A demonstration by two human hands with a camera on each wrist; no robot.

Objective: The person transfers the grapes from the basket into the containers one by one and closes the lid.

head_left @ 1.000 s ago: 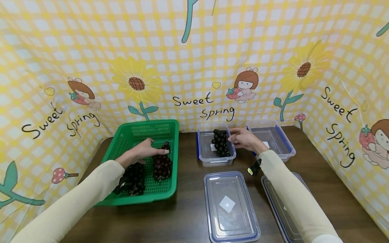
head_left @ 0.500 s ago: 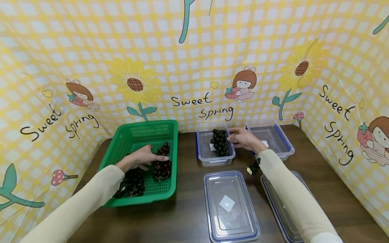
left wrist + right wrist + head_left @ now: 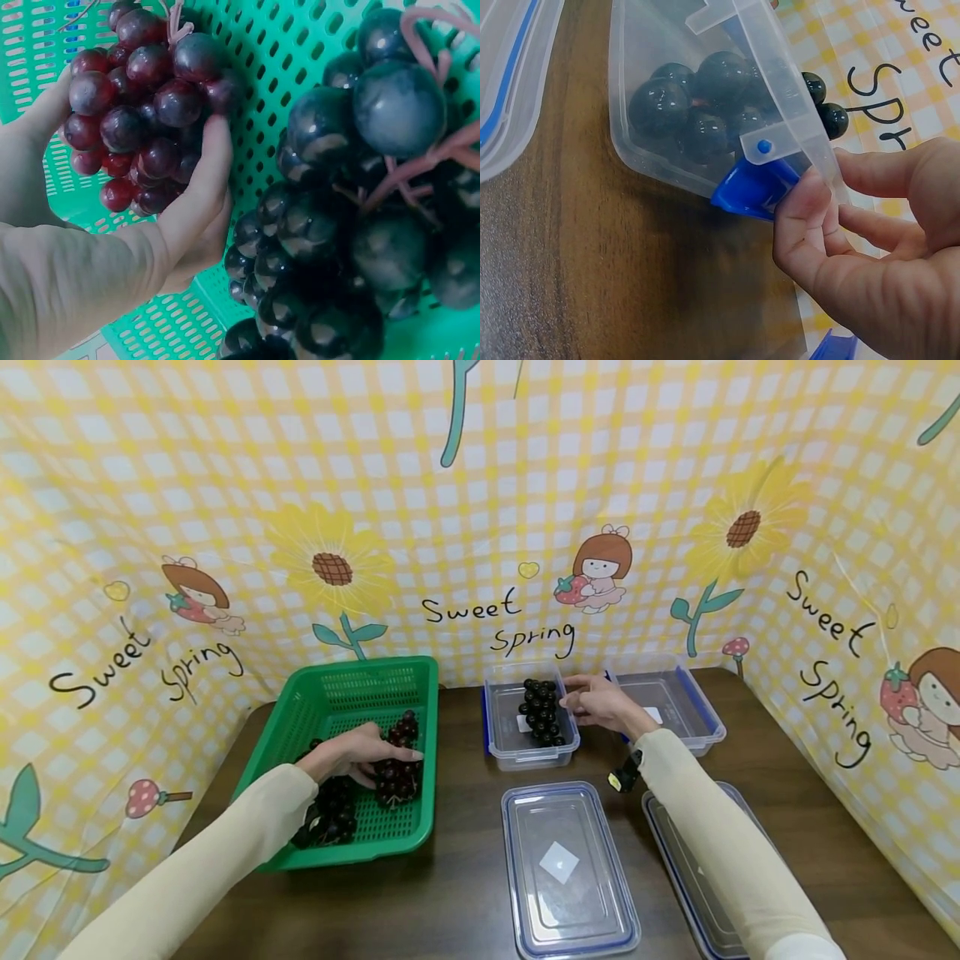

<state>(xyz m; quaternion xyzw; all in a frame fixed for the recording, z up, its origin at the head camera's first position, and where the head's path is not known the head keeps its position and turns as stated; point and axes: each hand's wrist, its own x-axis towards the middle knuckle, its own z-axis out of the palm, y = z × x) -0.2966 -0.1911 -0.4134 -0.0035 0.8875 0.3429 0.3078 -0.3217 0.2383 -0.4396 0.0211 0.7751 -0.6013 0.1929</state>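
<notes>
In the green basket [image 3: 431,810] lies a bunch of dark red grapes [image 3: 142,105], and my left hand [image 3: 356,752] reaches down around it. The left wrist view shows the thumb on one side of this bunch and curled fingers [image 3: 206,187] against the other. Beside it in the basket is a bunch of black grapes [image 3: 322,202]. My right hand [image 3: 600,703] pinches the right rim of a clear plastic container [image 3: 532,758], near its blue clasp [image 3: 757,187]. Another bunch of black grapes [image 3: 542,714] lies inside that container.
A second clear container [image 3: 675,702] with blue clasps stands at the back right. Two blue-edged lids lie nearer me: one lid [image 3: 570,868] in front of the first container, the other lid [image 3: 705,868] partly under my right forearm. A checked cloth [image 3: 480,527] hangs behind the table.
My left hand has come lower and nearer in the basket, closing around the red grapes. The right hand keeps its hold on the container rim.
</notes>
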